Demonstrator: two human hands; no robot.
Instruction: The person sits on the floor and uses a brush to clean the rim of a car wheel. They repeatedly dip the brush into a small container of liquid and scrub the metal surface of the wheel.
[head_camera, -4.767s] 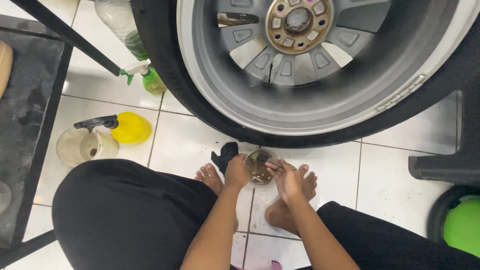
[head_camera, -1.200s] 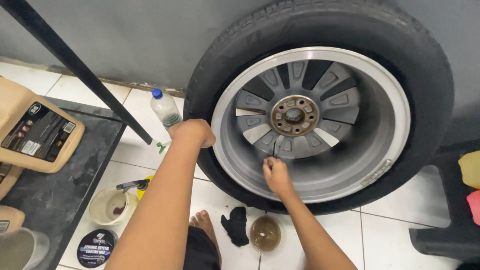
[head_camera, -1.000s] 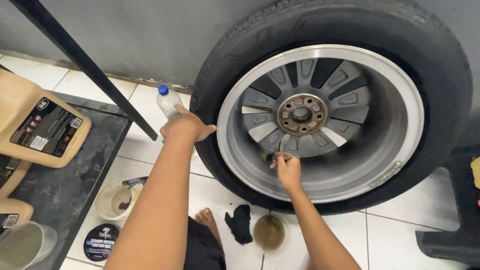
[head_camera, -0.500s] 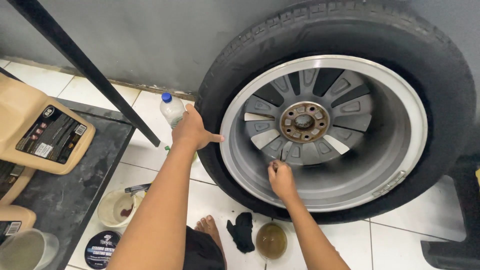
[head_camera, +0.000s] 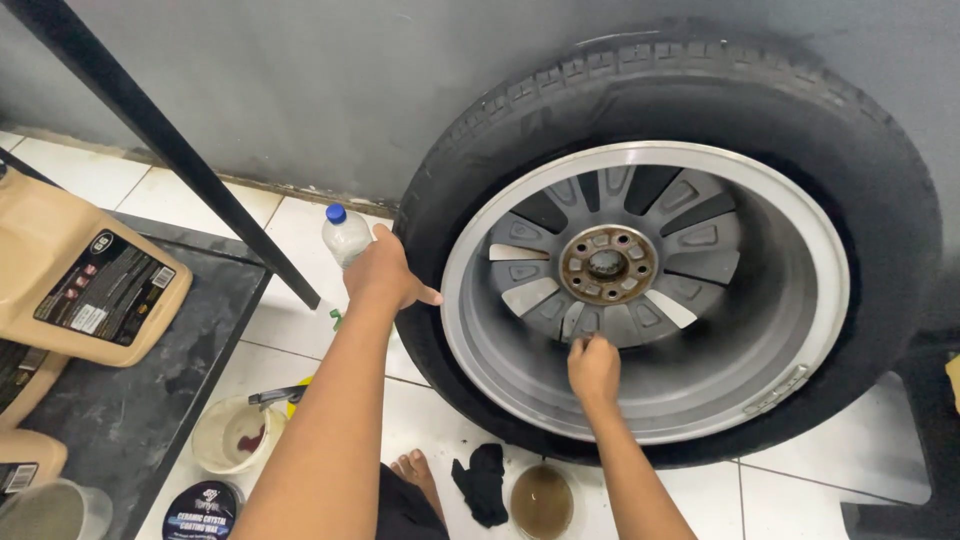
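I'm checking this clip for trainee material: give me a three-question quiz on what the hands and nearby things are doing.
1. True or false: the left hand rests on the tyre.
2. Where is the right hand? A) at the lower spokes of the rim B) on the black cloth C) in the cup of brown liquid
3. What colour is the cap of the clear bottle?

Key: 1 true; 2 A; 3 blue.

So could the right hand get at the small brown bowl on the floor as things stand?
Probably yes: the right hand is at the lower spokes, and the brown bowl sits uncovered just below it, beside the black cloth.
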